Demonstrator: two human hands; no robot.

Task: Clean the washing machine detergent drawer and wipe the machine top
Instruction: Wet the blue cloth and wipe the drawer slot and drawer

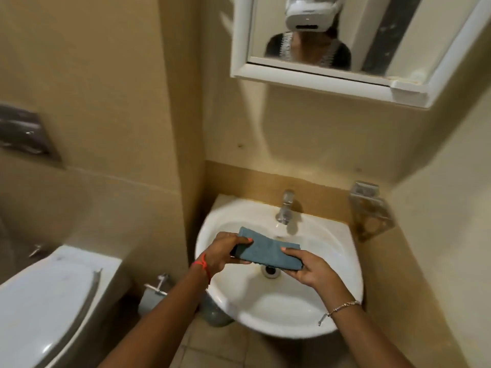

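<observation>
A folded blue-grey cloth [268,252] is stretched between both hands above the white sink [265,304], just in front of the chrome tap [285,208]. My left hand [225,252] grips the cloth's left end, with the thumb on top. Its right end is held by my right hand [308,268], fingers curled under and thumb over the edge. The drain [271,270] shows below the cloth. No washing machine or detergent drawer is in view.
A white toilet [45,301] stands at the lower left, with a flush plate [24,131] on the wall above. A mirror cabinet [345,49] hangs over the sink. A soap holder [370,211] is fixed right of the tap. A toilet-roll holder [156,286] sits low between toilet and sink.
</observation>
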